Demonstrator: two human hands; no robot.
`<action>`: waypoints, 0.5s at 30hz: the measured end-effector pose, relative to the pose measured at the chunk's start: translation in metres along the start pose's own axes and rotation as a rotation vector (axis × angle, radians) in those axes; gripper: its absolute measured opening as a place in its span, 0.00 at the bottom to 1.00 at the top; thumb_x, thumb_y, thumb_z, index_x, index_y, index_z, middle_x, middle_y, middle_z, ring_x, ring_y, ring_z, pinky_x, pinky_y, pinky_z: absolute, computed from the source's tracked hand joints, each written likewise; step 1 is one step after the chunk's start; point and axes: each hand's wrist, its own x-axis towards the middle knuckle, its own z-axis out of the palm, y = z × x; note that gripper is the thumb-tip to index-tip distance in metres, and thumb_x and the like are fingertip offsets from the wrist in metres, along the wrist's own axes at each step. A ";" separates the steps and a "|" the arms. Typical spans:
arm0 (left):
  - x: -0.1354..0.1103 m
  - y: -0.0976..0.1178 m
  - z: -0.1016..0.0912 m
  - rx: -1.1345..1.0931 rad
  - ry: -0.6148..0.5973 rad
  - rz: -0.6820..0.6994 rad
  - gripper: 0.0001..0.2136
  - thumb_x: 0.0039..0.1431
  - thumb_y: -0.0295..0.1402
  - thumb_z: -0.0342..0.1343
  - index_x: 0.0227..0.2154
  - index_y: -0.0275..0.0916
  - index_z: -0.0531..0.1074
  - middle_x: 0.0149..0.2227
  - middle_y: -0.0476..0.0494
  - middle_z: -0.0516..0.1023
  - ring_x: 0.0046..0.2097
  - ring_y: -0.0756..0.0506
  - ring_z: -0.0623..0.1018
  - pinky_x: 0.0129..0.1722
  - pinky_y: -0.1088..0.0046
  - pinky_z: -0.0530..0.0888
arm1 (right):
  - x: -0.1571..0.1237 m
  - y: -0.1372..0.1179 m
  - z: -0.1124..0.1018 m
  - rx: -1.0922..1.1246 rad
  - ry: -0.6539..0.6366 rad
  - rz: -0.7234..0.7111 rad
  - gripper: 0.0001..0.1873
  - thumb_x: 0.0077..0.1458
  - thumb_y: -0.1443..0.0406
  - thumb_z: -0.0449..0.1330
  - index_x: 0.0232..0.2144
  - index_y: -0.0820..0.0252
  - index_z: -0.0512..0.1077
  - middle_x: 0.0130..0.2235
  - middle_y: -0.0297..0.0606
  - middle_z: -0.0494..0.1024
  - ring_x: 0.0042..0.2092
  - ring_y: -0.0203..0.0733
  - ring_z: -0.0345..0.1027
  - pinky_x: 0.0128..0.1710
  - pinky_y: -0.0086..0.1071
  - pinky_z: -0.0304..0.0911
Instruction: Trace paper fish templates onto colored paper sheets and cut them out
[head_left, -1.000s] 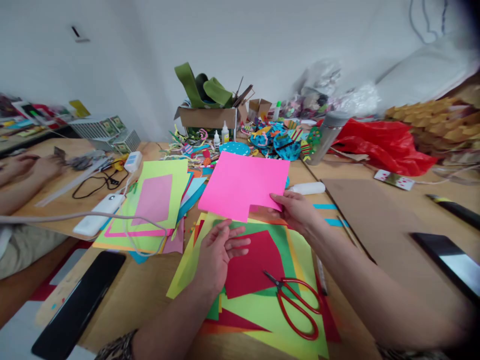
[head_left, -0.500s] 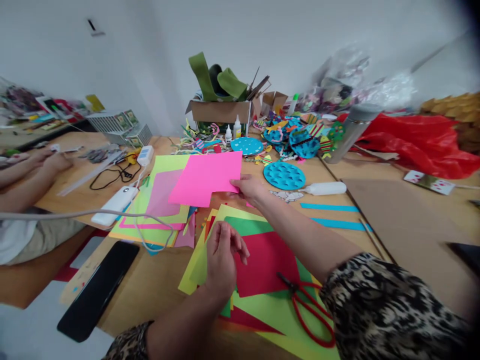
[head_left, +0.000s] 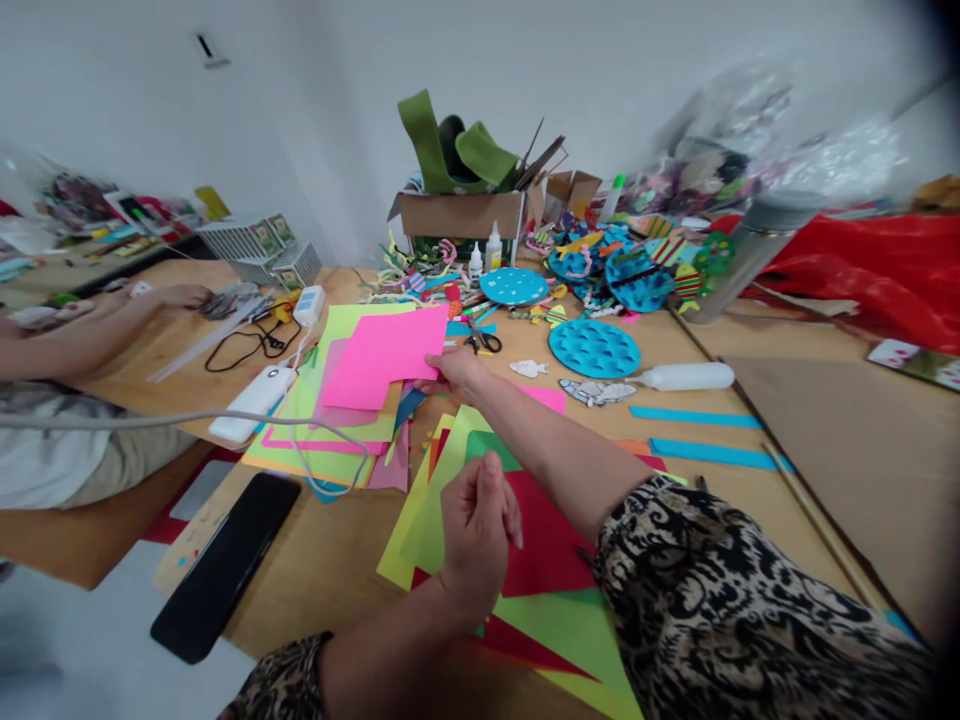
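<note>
My right hand [head_left: 454,370] reaches to the left and pinches a bright pink sheet of paper [head_left: 386,355] with a notched corner. The sheet is over a stack of yellow-green and pink papers [head_left: 337,318]. My left hand [head_left: 476,535] is curled in a loose fist with nothing seen in it. Beneath it lies a spread of colored papers, with a red sheet [head_left: 544,540] on top. Only the tip of the red-handled scissors [head_left: 585,556] shows; my right sleeve covers the rest.
Dark-handled scissors [head_left: 484,338], paper fish [head_left: 596,392], a blue round plate [head_left: 595,348], a white squeeze bottle [head_left: 690,376] and blue strips [head_left: 694,417] lie beyond my right arm. At left are a phone [head_left: 229,565], a power bank [head_left: 253,402] with cable, and another person's arm [head_left: 127,310].
My right hand has carried the pink sheet left and lower, over the paper stack. My left fingers have curled in more. My right sleeve now covers most of the red-handled scissors.
</note>
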 end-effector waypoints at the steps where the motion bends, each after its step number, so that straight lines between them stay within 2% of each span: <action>1: 0.000 0.000 0.000 0.006 -0.006 -0.003 0.24 0.66 0.46 0.46 0.16 0.39 0.57 0.13 0.55 0.57 0.15 0.55 0.61 0.16 0.78 0.58 | 0.001 0.001 0.001 -0.036 -0.020 -0.006 0.04 0.60 0.68 0.57 0.38 0.64 0.69 0.27 0.39 0.78 0.22 0.35 0.71 0.22 0.28 0.71; 5: 0.001 0.002 0.000 0.016 -0.001 -0.001 0.24 0.65 0.46 0.47 0.16 0.40 0.57 0.13 0.55 0.57 0.15 0.55 0.61 0.16 0.77 0.58 | -0.001 0.001 -0.004 -0.228 -0.053 -0.018 0.07 0.61 0.66 0.56 0.40 0.64 0.70 0.26 0.37 0.77 0.19 0.36 0.70 0.22 0.30 0.70; 9: 0.001 0.004 0.000 0.024 0.012 0.008 0.24 0.66 0.45 0.46 0.15 0.40 0.57 0.13 0.55 0.57 0.15 0.54 0.61 0.16 0.77 0.58 | -0.017 -0.004 -0.028 -0.406 0.019 -0.047 0.10 0.60 0.67 0.57 0.45 0.64 0.69 0.25 0.34 0.76 0.17 0.33 0.67 0.21 0.28 0.67; 13: 0.005 0.007 -0.002 0.036 -0.003 0.012 0.23 0.66 0.44 0.46 0.16 0.39 0.59 0.13 0.55 0.59 0.16 0.54 0.63 0.16 0.77 0.59 | -0.045 -0.011 -0.064 -0.520 0.090 -0.098 0.05 0.58 0.67 0.59 0.36 0.65 0.72 0.25 0.35 0.76 0.17 0.29 0.65 0.19 0.23 0.63; 15: 0.011 0.008 -0.005 0.026 -0.024 0.016 0.22 0.66 0.44 0.46 0.17 0.39 0.61 0.15 0.53 0.62 0.17 0.53 0.65 0.17 0.76 0.61 | -0.060 -0.012 -0.081 -0.551 0.112 -0.123 0.05 0.59 0.67 0.58 0.32 0.65 0.71 0.25 0.36 0.76 0.18 0.28 0.64 0.18 0.22 0.61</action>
